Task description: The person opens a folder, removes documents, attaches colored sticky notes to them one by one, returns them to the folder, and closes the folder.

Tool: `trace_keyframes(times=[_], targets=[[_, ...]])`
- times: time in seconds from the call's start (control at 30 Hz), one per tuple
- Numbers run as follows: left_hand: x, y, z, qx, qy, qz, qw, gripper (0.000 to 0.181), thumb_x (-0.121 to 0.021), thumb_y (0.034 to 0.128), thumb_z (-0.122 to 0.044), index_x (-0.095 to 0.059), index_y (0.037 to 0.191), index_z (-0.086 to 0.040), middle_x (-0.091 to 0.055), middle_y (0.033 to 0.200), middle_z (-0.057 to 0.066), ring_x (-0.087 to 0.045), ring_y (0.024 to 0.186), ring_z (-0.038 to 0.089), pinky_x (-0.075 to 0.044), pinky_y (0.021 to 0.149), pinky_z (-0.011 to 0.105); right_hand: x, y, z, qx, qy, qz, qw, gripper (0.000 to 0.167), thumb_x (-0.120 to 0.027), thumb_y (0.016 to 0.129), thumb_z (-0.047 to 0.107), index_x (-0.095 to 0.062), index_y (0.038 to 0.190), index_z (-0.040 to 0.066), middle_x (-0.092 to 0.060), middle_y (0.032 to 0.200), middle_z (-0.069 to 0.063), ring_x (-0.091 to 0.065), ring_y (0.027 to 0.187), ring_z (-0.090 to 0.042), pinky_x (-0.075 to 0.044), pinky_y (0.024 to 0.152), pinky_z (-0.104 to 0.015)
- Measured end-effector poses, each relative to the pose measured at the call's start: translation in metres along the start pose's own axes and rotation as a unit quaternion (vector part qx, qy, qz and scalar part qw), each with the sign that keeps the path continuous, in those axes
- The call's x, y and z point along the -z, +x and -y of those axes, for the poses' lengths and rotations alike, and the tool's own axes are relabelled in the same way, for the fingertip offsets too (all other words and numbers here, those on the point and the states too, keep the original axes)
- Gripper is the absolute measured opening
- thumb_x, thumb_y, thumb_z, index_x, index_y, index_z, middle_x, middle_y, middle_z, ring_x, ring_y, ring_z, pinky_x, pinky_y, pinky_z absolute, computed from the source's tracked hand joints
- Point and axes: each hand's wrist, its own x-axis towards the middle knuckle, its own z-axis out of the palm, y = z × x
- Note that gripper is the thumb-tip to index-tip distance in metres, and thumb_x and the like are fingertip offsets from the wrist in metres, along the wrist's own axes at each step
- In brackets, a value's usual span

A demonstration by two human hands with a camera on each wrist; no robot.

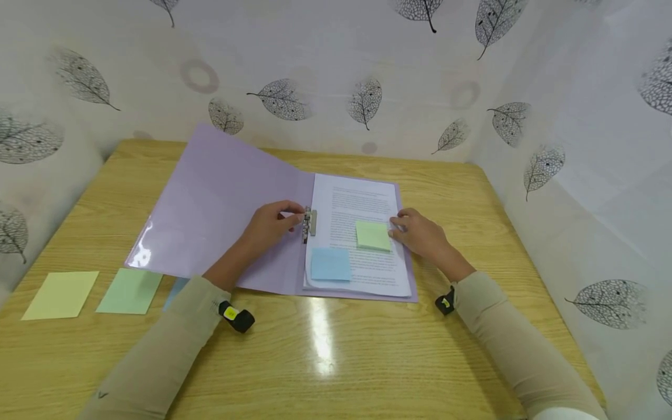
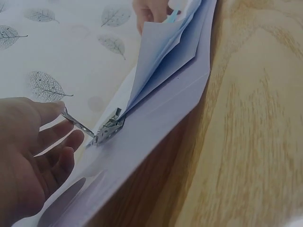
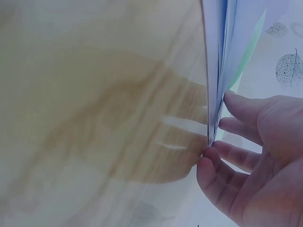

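A purple folder (image 1: 220,198) lies spread on the table, a stack of printed sheets (image 1: 357,198) on its right half. At its spine is a metal lever clip (image 1: 313,223). My left hand (image 1: 265,230) pinches the clip's raised lever (image 2: 78,124) between thumb and finger. On the sheets lie a green sticky-note pad (image 1: 373,235) and a blue sticky note (image 1: 331,264). With loosely bent fingers my right hand (image 1: 420,233) touches the right edge of the sheets, beside the green pad. In the right wrist view, thumb and fingertips rest along the page edges (image 3: 218,71).
A yellow sticky note (image 1: 60,295), a green one (image 1: 130,291) and a partly hidden blue one (image 1: 175,291) lie in a row at the left of the wooden table (image 1: 378,356). Leaf-patterned covering (image 1: 325,52) rises behind and at the sides.
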Motion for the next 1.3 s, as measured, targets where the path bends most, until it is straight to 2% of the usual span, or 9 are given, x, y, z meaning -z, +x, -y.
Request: trace_keyframes(times=[0.27,0.5,0.63,0.77,1.0,1.3], targets=[[-0.001,0.0,0.005,-0.004,-0.01,0.001,0.9999,0.03,-0.059,0.1027,-0.034,-0.067,0.126,-0.017,-0.067,0.122,0.002,-0.065,0.089,0.021,-0.051,0.077,0.033,-0.001,0.002,-0.001,0.002,0.025,-0.005,0.9997,0.051,-0.059,0.103,0.033,-0.052,0.146,0.008,-0.041,0.155,-0.019,-0.048,0.136,-0.042,-0.048,0.101,-0.057],[-0.002,0.001,0.009,-0.009,-0.048,-0.007,0.9988,0.035,-0.061,0.1013,-0.04,-0.069,0.123,-0.013,-0.068,0.122,0.005,-0.067,0.088,0.023,-0.051,0.077,0.034,-0.003,0.002,-0.001,0.009,0.03,-0.002,0.9995,0.05,-0.059,0.103,0.032,-0.052,0.146,0.007,-0.039,0.155,-0.02,-0.048,0.135,-0.043,-0.049,0.1,-0.057],[-0.003,0.001,0.011,0.001,-0.063,-0.001,0.998,0.03,-0.065,0.0994,-0.036,-0.072,0.118,-0.013,-0.07,0.116,0.006,-0.065,0.085,0.022,-0.049,0.071,0.031,-0.003,0.002,-0.001,0.011,0.026,-0.001,0.9996,0.05,-0.059,0.103,0.031,-0.052,0.146,0.007,-0.04,0.155,-0.021,-0.049,0.134,-0.043,-0.049,0.099,-0.056],[-0.005,0.001,0.012,0.009,-0.066,0.022,0.9975,0.029,-0.067,0.098,-0.027,-0.07,0.121,-0.011,-0.069,0.117,0.007,-0.064,0.085,0.023,-0.05,0.071,0.03,-0.002,0.002,0.0,0.012,0.021,-0.001,0.9997,0.05,-0.059,0.103,0.03,-0.051,0.146,0.006,-0.04,0.155,-0.021,-0.05,0.134,-0.042,-0.05,0.099,-0.055],[-0.01,-0.002,0.015,0.032,-0.026,0.047,0.998,0.04,-0.069,0.0965,-0.027,-0.062,0.133,-0.011,-0.065,0.129,0.007,-0.059,0.102,0.024,-0.051,0.085,0.036,-0.001,0.002,0.001,0.011,0.016,0.004,0.9998,0.051,-0.058,0.103,0.031,-0.05,0.147,0.007,-0.039,0.156,-0.021,-0.047,0.136,-0.043,-0.049,0.101,-0.057],[-0.018,-0.002,0.02,0.02,0.019,0.051,0.9984,0.049,-0.071,0.095,-0.027,-0.057,0.139,-0.009,-0.064,0.133,0.009,-0.054,0.126,0.028,-0.04,0.111,0.048,0.0,0.001,0.002,0.017,0.008,0.004,0.9998,0.05,-0.058,0.104,0.03,-0.049,0.147,0.006,-0.039,0.155,-0.022,-0.046,0.138,-0.044,-0.048,0.102,-0.058]])
